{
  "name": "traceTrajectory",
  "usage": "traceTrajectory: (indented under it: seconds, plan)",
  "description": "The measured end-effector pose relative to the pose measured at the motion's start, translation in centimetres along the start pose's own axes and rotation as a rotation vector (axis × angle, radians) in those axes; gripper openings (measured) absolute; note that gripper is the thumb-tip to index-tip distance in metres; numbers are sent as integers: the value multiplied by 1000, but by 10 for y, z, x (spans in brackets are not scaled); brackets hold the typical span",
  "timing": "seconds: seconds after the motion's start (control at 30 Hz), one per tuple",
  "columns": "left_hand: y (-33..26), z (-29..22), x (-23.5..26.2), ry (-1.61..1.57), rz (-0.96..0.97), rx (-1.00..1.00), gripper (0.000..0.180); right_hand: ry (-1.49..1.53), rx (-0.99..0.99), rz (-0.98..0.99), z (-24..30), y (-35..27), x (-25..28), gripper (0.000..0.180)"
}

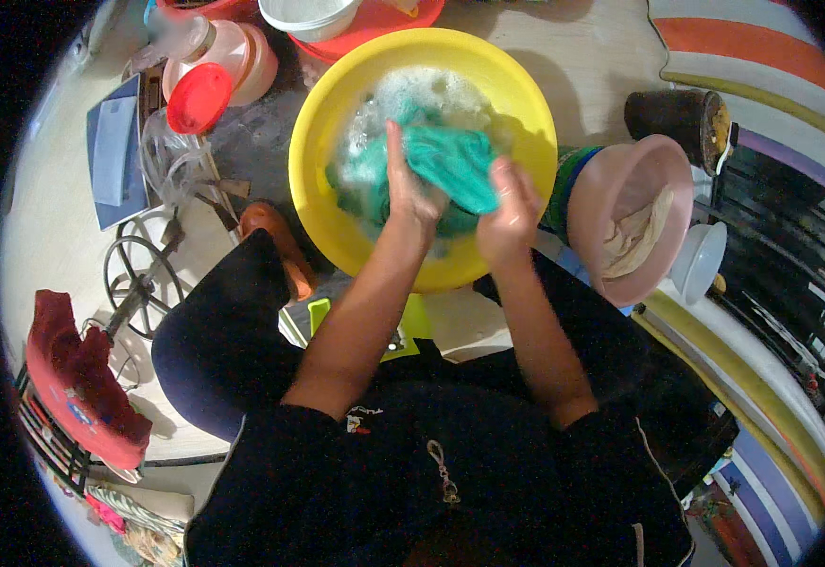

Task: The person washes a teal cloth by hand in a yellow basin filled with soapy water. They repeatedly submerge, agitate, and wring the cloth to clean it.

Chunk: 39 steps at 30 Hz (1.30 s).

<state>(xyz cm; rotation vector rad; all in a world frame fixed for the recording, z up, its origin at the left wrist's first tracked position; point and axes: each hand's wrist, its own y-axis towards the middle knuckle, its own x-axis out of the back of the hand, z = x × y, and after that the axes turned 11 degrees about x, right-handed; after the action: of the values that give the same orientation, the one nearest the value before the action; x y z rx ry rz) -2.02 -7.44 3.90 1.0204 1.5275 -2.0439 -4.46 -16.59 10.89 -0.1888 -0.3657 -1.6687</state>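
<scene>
**Green Cloth Worked by Hand in Soapy Basin**

While suds cover the water, both hands closed on one bunched green cloth (445,165) over the middle of a yellow basin (322,203). Left hand (408,189) pressed flat and curled over the near fold, fingers pointing away; right hand (510,203) fisted tight on the right end of the same cloth, grip fully shut, nothing else held. Cloth lifted partly clear of the foam (422,94), its lower part trailing in the water. Basin set on the floor between the knees, dark clothing close to the near rim.

Around the basin: a pink bowl (620,180) just to the right, a pale crumpled cloth (637,236) inside it, touching the yellow rim or nearly so; a small white bowl (701,260) beside that, and a dark round pot (677,113) beyond. To the left, a clear jar with a red lid (199,97), an orange bottle (280,241) lying near the rim, a wire frame (138,274), a red garment (77,378) draped over a rack.

Likely risks, judged from this position: soapy water slopping over the near rim onto the knees from a hard wring held this high; slick fingers losing the cloth and splashing foam into the pink bowl; an elbow swing knocking the crowded items on either side.
</scene>
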Motion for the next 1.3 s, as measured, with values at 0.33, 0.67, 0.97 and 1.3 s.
traceTrajectory:
  seconds: [0.33, 0.67, 0.97, 1.3]
  plan:
    - [21, 12, 6, 174, -18, 43, 38, -506, 248, -3, -88, 75, -29, 27]
    - [21, 9, 9, 196, -81, 62, 49, -209, -12, 128, -100, 62, -39, 33]
    - [59, -6, 30, 316, -186, 97, 56, -683, -402, -60, -121, 28, -40, 44]
    - [67, -21, 59, 11, 262, 226, 31, -264, 124, 199, -33, -14, -29, 21]
